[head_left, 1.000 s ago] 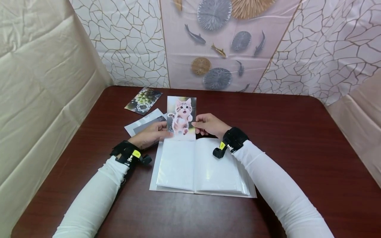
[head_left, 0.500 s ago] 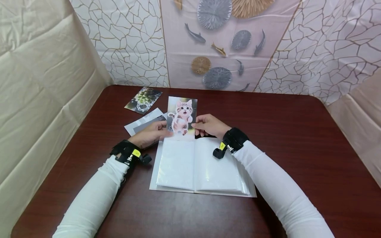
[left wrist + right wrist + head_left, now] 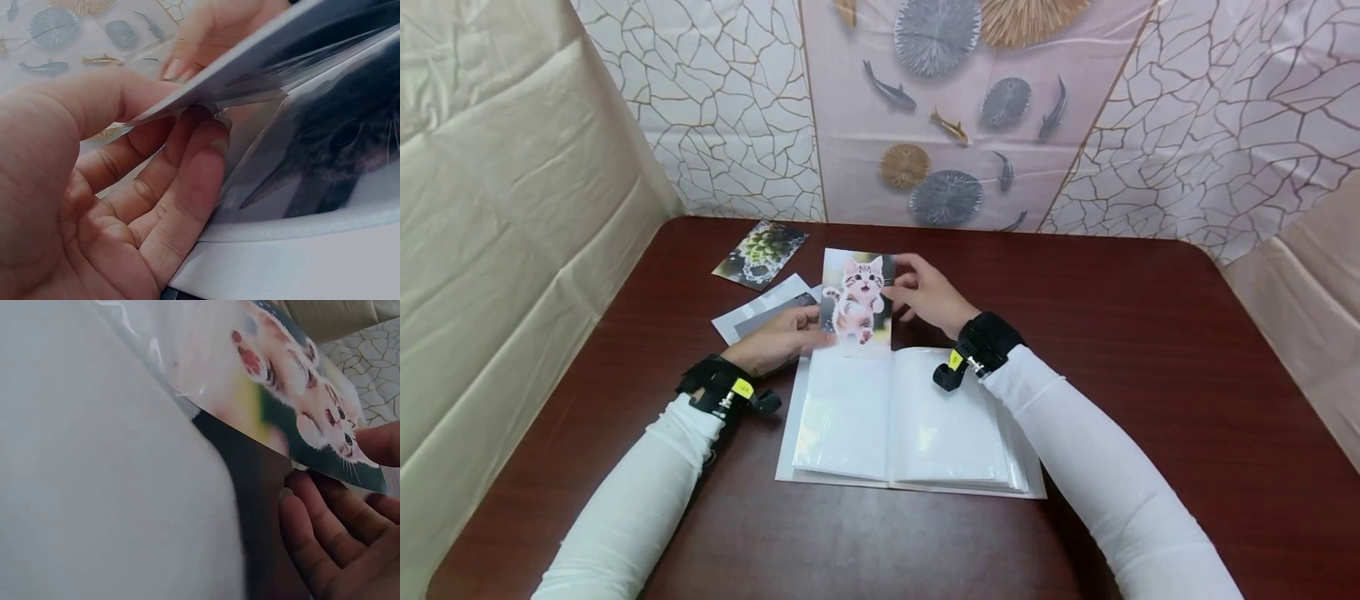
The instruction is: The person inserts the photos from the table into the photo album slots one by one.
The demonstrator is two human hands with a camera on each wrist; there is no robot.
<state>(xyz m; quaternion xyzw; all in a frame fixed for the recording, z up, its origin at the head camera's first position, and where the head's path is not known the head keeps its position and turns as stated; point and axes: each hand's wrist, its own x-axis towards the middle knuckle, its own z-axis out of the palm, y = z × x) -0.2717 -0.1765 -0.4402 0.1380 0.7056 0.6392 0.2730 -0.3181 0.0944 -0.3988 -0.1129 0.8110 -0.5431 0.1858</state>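
A photo [image 3: 856,300] of a kitten stands up from the top edge of the left page of an open photo album [image 3: 850,417]. Its lower end goes behind the clear sleeve, as the right wrist view shows. My left hand [image 3: 782,340] pinches the left edge at the sleeve's mouth, thumb above and curled fingers [image 3: 200,169] beneath. My right hand [image 3: 928,293] grips the photo's right edge near its upper part, thumb on the picture and fingers [image 3: 331,525] behind. In the left wrist view another cat picture [image 3: 331,137] lies under the lifted sheet.
Left of the album lies a photo of a green succulent [image 3: 762,252]. A white-bordered grey sheet [image 3: 767,308] lies partly under my left hand. The dark red table [image 3: 1120,333] reaches back to a patterned cloth [image 3: 940,125].
The kitten photo has slid slightly down toward the album. My right hand has shifted up along its right edge. My left hand stays in place.
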